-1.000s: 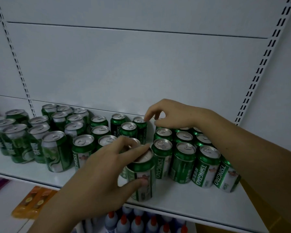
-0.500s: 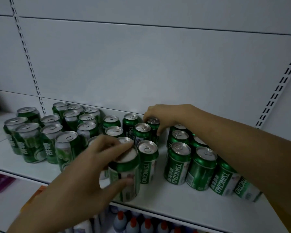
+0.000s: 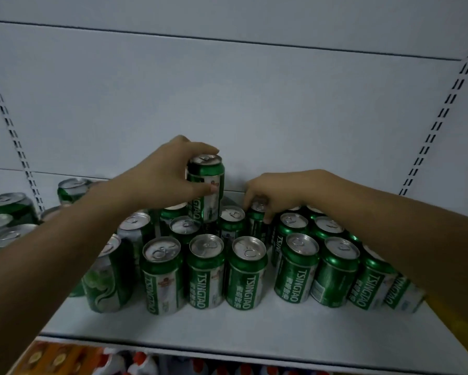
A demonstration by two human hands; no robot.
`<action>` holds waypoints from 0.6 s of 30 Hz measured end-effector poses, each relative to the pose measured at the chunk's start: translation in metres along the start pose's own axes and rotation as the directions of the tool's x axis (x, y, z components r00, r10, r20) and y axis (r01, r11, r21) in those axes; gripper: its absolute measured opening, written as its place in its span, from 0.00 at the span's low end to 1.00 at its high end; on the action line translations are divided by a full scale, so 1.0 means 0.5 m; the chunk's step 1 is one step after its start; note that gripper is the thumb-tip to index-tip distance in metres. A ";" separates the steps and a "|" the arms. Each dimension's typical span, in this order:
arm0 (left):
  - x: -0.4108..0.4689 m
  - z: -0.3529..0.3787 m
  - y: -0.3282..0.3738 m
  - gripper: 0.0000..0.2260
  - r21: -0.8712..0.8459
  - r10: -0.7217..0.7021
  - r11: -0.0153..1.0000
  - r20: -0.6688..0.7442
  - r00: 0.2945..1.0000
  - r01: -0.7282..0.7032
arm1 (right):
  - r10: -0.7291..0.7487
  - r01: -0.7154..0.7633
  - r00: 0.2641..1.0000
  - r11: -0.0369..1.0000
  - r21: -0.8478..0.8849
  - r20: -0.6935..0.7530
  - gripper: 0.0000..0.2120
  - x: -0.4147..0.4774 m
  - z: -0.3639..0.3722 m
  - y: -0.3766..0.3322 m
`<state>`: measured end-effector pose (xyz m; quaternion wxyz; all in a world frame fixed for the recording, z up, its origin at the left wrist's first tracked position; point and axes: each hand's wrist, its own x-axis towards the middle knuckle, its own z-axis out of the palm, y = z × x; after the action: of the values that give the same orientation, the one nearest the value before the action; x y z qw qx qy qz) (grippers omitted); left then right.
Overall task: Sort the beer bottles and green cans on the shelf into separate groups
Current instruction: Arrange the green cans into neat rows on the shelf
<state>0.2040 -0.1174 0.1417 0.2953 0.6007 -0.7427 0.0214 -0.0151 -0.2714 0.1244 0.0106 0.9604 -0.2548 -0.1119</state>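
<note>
Green aluminium can (image 3: 207, 185) clasped round its body by left hand (image 3: 162, 174), above the pack, centre frame.
Judged full: weighty, thin-walled, slick; best gripped mid-body, never squeezed hard. Right hand (image 3: 278, 190) pinching top of back can (image 3: 257, 216), centre right, standing on shelf (image 3: 227, 331). "TSINGTAO" in white down front cans (image 3: 247, 274); lettering on left cans (image 3: 105, 280) unreadable.

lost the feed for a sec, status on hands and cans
Left hand holds one Tsingtao can, lifted above the rows. Right hand grips a back-row can. Standing cans packed close beneath the lifted one.
</note>
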 end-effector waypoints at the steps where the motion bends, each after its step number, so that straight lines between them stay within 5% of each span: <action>1: 0.002 0.002 -0.013 0.31 -0.020 -0.001 1.000 -0.007 1.000 0.001 | 0.010 -0.010 1.000 1.000 0.020 0.005 0.27 -0.004 0.000 0.001; 9: 0.017 -0.004 -0.052 0.30 -0.068 0.065 0.996 -0.010 0.998 -0.065 | -0.001 0.017 0.999 0.945 0.326 -0.048 0.35 0.015 -0.016 -0.078; 15: 0.026 -0.016 -0.068 0.29 -0.083 0.056 0.995 -0.036 0.998 -0.059 | -0.003 0.040 0.987 0.974 0.225 -0.160 0.11 0.045 0.005 -0.097; 18: 0.033 -0.018 -0.072 0.30 -0.082 0.059 0.995 -0.048 0.997 -0.063 | -0.043 0.064 0.995 0.968 0.242 -0.091 0.17 0.025 0.007 -0.092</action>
<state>0.2384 -0.1384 0.1453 0.3360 0.5643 -0.7540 0.0130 0.0170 -0.2374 0.1148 -0.1001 0.9648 -0.2400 -0.0386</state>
